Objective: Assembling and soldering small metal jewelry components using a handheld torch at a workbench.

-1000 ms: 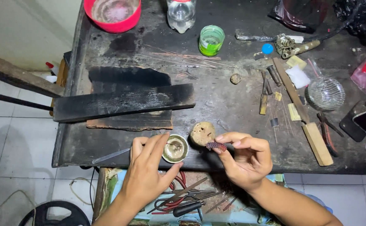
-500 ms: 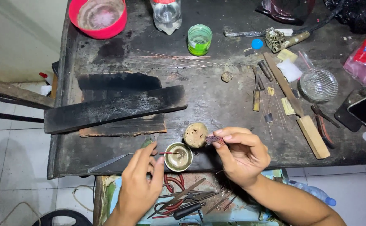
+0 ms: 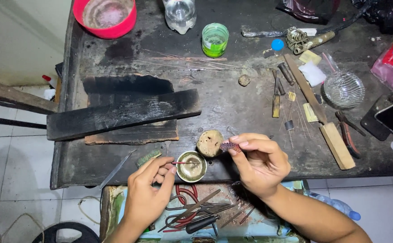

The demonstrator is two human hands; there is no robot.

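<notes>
My left hand pinches a thin red stick whose tip reaches into a small round metal dish at the bench's front edge. My right hand holds a small dark ridged piece between thumb and fingertips, just right of a round tan lump that rests on the bench beside the dish.
A charred black plank lies across the dark bench. Behind it are a red bowl, a clear bottle, a green cup and thin wires. A wooden-handled file, pliers and a glass dish lie right. An open drawer holds tools.
My left hand has gone from lying open beside the dish to pinching the red stick and dipping it in. My right hand keeps the dark piece, shifted slightly.
</notes>
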